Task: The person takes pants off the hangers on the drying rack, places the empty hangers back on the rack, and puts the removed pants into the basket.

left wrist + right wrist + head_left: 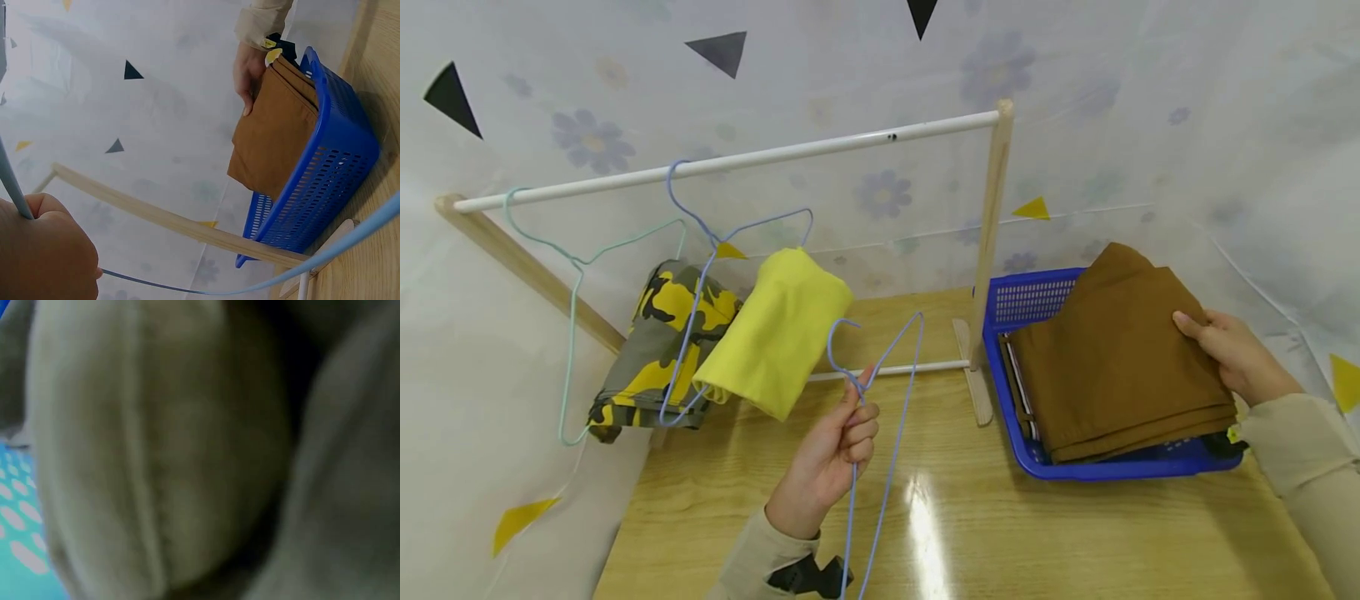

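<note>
My left hand [831, 467] grips a light blue clothes hanger [898, 425] just below its hook, fingers curled round the wire. The hanger stands on end, with one arm running down past my wrist. Over at the right, my right hand [1243, 354] pinches the right edge of a folded brown garment [1120, 367], thumb on top and fingers hidden underneath. The garment lies over the blue basket [1120, 473], one corner raised at the back. In the right wrist view blurred cloth [169, 450] fills most of the frame.
A rack with a white rail [820, 150] and wooden posts [992, 225] stands at the back. On it hang a mint hanger [574, 333] and a blue hanger [688, 333]. A yellow cloth [782, 333] and a camouflage garment [655, 350] are there too. The wooden table [970, 517] lies below.
</note>
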The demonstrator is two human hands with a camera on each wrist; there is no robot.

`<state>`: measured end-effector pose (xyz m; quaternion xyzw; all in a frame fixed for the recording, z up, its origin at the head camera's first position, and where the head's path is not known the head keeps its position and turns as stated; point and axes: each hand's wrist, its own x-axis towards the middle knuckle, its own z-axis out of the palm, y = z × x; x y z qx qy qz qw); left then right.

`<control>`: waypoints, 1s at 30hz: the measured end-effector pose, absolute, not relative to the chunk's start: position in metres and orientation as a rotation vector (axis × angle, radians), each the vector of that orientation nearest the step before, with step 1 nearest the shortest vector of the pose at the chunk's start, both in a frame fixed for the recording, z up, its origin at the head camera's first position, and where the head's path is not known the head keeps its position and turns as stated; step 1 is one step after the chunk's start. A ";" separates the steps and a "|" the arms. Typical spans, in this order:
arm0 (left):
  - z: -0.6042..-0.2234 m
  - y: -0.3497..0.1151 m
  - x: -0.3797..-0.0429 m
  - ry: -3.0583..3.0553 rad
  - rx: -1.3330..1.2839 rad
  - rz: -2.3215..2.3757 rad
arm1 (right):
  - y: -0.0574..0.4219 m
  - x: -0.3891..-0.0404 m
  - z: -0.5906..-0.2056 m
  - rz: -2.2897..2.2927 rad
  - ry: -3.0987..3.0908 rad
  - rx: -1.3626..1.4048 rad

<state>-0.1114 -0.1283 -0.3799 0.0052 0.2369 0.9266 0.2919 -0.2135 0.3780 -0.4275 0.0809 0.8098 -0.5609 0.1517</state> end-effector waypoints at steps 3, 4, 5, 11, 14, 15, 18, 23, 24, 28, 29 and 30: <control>-0.381 -0.128 -0.112 0.629 0.017 2.468 | 0.378 -0.213 -0.425 -1.393 2.415 0.182; -0.381 -0.128 -0.112 0.626 0.018 2.468 | 0.377 -0.213 -0.424 -1.355 2.433 0.154; -0.381 -0.128 -0.112 0.624 0.017 2.468 | 0.376 -0.213 -0.423 -1.327 2.457 0.130; -0.382 -0.130 -0.112 0.608 0.027 2.466 | 0.371 -0.215 -0.423 -1.173 2.649 0.014; -0.382 -0.131 -0.111 0.619 0.031 2.468 | 0.371 -0.216 -0.426 -1.036 2.751 0.040; -0.383 -0.131 -0.111 0.622 0.031 2.468 | 0.370 -0.216 -0.426 -0.991 2.778 0.056; -0.383 -0.131 -0.112 0.618 0.041 2.466 | 0.368 -0.215 -0.428 -0.890 2.837 0.088; -0.383 -0.131 -0.112 0.620 0.059 2.460 | 0.363 -0.214 -0.433 -0.839 2.891 0.100; -0.383 -0.131 -0.112 0.622 0.063 2.460 | 0.361 -0.214 -0.434 -0.831 2.887 0.100; -0.384 -0.130 -0.112 0.620 0.071 2.460 | 0.356 -0.213 -0.437 -0.788 2.895 0.105; -0.385 -0.129 -0.113 0.624 0.065 2.460 | 0.355 -0.213 -0.438 -0.779 2.901 0.099; -0.385 -0.129 -0.113 0.627 0.058 2.461 | 0.354 -0.212 -0.439 -0.777 2.905 0.094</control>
